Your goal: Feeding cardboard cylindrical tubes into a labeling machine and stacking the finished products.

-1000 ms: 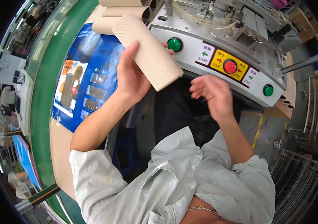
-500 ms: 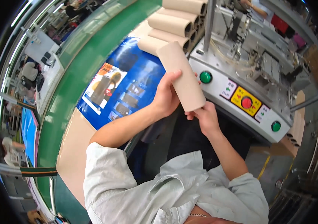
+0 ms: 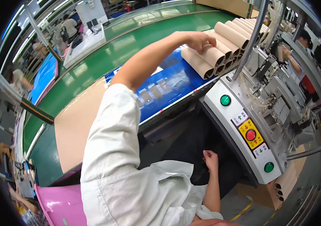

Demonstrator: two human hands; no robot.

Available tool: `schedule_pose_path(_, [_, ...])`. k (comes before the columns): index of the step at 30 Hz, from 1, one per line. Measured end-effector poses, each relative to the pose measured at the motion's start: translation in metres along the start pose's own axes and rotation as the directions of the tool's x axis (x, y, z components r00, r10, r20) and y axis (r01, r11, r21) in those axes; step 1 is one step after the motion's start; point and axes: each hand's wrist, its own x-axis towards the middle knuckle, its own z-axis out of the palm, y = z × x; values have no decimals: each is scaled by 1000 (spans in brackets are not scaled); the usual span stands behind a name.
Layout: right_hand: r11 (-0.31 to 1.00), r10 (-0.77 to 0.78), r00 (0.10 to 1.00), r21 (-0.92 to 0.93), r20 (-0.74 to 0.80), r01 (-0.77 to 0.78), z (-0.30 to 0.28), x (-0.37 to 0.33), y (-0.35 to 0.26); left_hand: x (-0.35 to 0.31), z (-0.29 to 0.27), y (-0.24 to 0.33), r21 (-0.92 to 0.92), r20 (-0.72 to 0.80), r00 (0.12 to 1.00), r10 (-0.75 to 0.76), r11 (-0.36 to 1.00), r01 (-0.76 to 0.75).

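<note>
My left hand reaches out to the stack at the far right of the blue-covered table, its fingers bent over the upper side of a beige cardboard tube. That tube lies on top of the pile, beside another cardboard tube at the pile's near-left end. More cardboard tubes are stacked behind, open ends toward the machine. Down by my lap, my right hand hangs with its fingers curled in and nothing visible in it.
At right stands a metal machine with a sloped control panel, green buttons and a red button. A green conveyor runs beyond the table. A beige board lies at left. More tubes sit in a carton below.
Both hands were on one tube in front of me. Now my left hand is out at the stack on a tube, while my right hand has let go and dropped toward my lap. My view has turned.
</note>
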Motion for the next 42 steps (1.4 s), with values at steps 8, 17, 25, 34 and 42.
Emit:
schedule_pose_path(8, [1000,10,997,28,78,-13,9,19,0,-26,40,-56,490,-299,944,136,871,30])
schedule_pose_path(17, [999,-37,993,-35,116,41,-16,28,46,-264,98,-2,220,-483,875,47,973,69])
schedule_pose_path(25, [998,52,991,-36,120,-48,-7,43,43,-349,137,23,121,-709,702,-67,969,214])
schedule_pose_path(34, [994,94,994,60,-49,-91,-3,72,16,-349,141,24,81,-657,738,-153,959,271])
schedule_pose_path(42, [959,118,992,255,33,-123,-8,80,45,-346,142,22,87,-652,736,-181,947,310])
